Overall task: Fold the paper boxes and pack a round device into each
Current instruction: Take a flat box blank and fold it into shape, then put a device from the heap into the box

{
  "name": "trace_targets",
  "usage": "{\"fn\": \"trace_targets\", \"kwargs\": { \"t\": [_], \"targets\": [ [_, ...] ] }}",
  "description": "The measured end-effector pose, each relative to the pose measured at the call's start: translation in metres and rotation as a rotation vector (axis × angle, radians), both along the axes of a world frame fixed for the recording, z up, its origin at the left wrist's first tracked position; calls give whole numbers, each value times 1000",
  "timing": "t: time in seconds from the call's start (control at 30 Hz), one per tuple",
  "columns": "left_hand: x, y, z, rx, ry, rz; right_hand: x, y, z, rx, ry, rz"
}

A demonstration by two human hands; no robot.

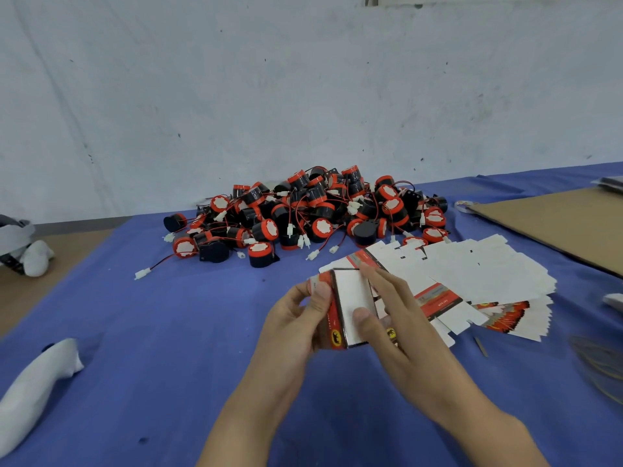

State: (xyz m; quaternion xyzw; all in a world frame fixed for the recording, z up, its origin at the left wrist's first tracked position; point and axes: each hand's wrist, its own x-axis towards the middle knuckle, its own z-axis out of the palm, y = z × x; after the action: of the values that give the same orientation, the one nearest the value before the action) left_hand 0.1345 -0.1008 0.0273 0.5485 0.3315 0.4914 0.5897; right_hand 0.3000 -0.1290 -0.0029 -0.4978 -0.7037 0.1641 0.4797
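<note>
I hold one partly folded paper box (349,299), red and black outside and white inside, above the blue cloth. My left hand (296,318) grips its left side, thumb on the red edge. My right hand (394,318) grips its right side, thumb on the white inner panel and fingers over the top. Behind the box a large heap of round black-and-red devices (303,214) with red wires and white plugs lies on the cloth. To the right a fanned stack of flat box blanks (482,274) lies mostly white side up.
The blue cloth (168,332) covers the table. A white cloth bundle (37,385) lies at the near left, another white bundle (33,254) at the far left. A brown cardboard sheet (556,220) lies at the right, a wall close behind.
</note>
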Motion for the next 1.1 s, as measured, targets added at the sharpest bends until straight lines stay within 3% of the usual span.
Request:
{"fn": "trace_targets", "kwargs": {
  "t": [0.13,0.2,0.37,0.5,0.67,0.87,0.97,1.1],
  "targets": [
    [-2,-4,-12,548,849,242,0,4,-4,-133,210,50],
    [1,-6,-22,689,1110,240,2,8,-8,-218,220,62],
    [8,-5,-32,754,1312,224,8,15,-17,-423,113,69],
    [14,-8,-27,831,1434,184,12,23,-21,-478,150,51],
    [13,-10,-34,969,1330,204,18,30,-19,-491,144,85],
    [-4,-12,-19,926,853,330,21,43,-15,-516,148,85],
    [-14,-5,-7,825,680,542,20,48,-12,-570,106,168],
    [-25,26,1,498,407,750,15,51,-12,-620,-63,224]
  ]
}}
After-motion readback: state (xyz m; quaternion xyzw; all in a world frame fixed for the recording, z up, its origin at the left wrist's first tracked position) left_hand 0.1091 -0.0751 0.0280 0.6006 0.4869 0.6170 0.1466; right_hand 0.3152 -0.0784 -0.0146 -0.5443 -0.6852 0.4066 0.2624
